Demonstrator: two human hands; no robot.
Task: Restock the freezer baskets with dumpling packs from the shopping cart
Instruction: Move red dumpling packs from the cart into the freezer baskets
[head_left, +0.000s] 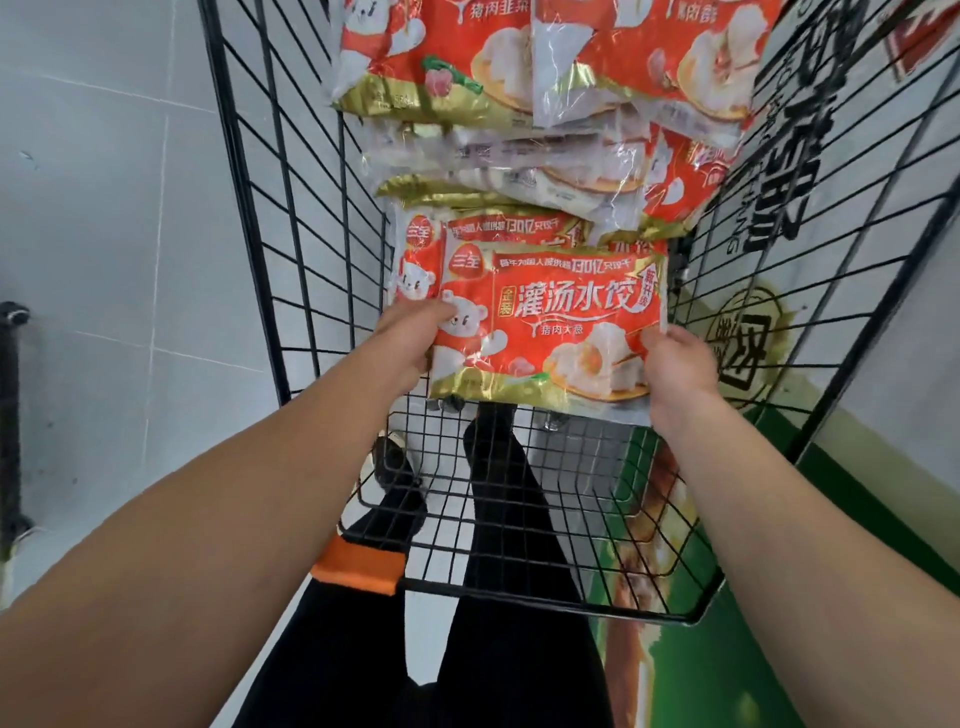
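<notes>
We grip the near dumpling pack (550, 332) in the cart (291, 218): left hand (410, 343) and right hand (675, 364) fingers clamped on its side edges.

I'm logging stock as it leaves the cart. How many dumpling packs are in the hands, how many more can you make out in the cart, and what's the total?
Dumpling pack held by left hand and right hand: 1
Packs lying in the cart, at least partly visible: about 6 (overlapping, so exact count unclear)
Total: about 7
</notes>
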